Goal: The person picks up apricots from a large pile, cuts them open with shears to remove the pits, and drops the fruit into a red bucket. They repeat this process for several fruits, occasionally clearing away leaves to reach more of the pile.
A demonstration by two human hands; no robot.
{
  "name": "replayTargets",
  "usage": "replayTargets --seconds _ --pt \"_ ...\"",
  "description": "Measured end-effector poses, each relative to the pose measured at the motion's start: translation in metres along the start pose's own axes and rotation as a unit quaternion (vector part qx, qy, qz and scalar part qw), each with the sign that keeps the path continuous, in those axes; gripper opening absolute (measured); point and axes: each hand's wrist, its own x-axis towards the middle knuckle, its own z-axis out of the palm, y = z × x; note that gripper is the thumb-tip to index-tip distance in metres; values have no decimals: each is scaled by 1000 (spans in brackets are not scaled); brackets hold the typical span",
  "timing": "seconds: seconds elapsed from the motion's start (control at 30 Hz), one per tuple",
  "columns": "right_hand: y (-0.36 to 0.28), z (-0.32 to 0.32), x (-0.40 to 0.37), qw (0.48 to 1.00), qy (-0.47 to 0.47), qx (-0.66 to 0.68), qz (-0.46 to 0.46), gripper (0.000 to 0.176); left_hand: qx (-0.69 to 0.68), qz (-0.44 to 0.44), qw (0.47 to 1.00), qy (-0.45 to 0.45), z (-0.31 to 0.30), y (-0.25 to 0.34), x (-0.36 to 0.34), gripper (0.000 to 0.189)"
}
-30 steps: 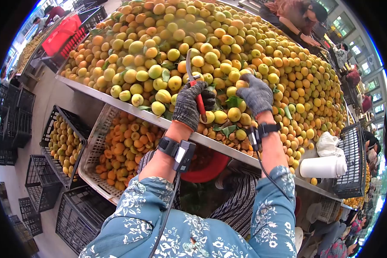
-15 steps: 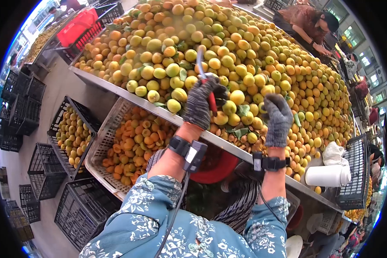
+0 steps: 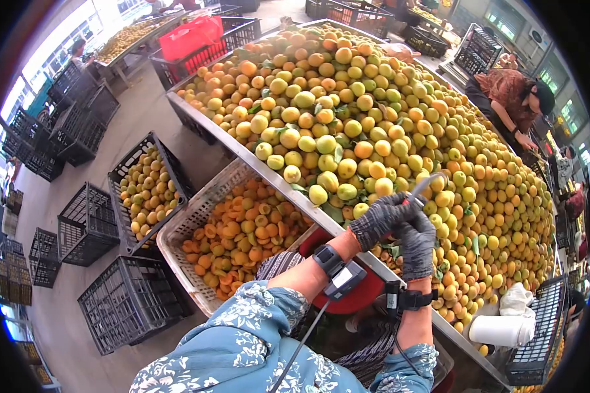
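Two gloved hands meet at the near edge of a heap of fruit (image 3: 347,105). The left hand (image 3: 377,221) is clenched round a curved tool (image 3: 429,181) whose metal tip sticks up past the knuckles, and the right hand (image 3: 417,243) curls closed against it, its contents hidden. Fruit covers a metal table (image 3: 269,171). Below the rim stand a white crate (image 3: 236,229) of orange halves and a black crate (image 3: 147,190) of yellow fruit. Another person (image 3: 511,98) bends over the far side.
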Motion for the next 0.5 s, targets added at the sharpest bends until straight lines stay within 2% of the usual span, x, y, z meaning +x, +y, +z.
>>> replayTargets --seconds 0.03,0.1,0.13,0.17,0.23,0.27,0.3,0.33,0.37,0.5 --pt "14 0 4 992 66 102 19 29 32 -12 999 -24 -1 0 0 30" --pt "22 -6 1 964 95 246 -23 28 24 110 993 -21 3 -9 7 39" --pt "21 -16 -3 963 73 259 -14 25 90 97 991 -6 -9 -5 10 40" --pt "20 -15 -8 949 114 292 -20 23 39 49 997 34 -8 13 7 31" --pt "12 -25 -24 957 107 270 -3 26 66 68 993 69 -34 25 15 24" --pt "6 -28 -33 957 108 266 35 29 1 100 991 88 -43 31 14 22" --pt "18 -39 -36 968 70 239 45 29 -64 130 983 108 -47 38 10 22" --pt "27 -46 -44 971 91 211 65 30 -74 98 979 165 -51 49 11 22" --pt "21 -47 -47 974 112 181 80 30 -86 106 972 189 -52 57 11 20" --pt "3 -53 -43 978 103 126 130 31 -105 95 972 188 -62 43 19 19"
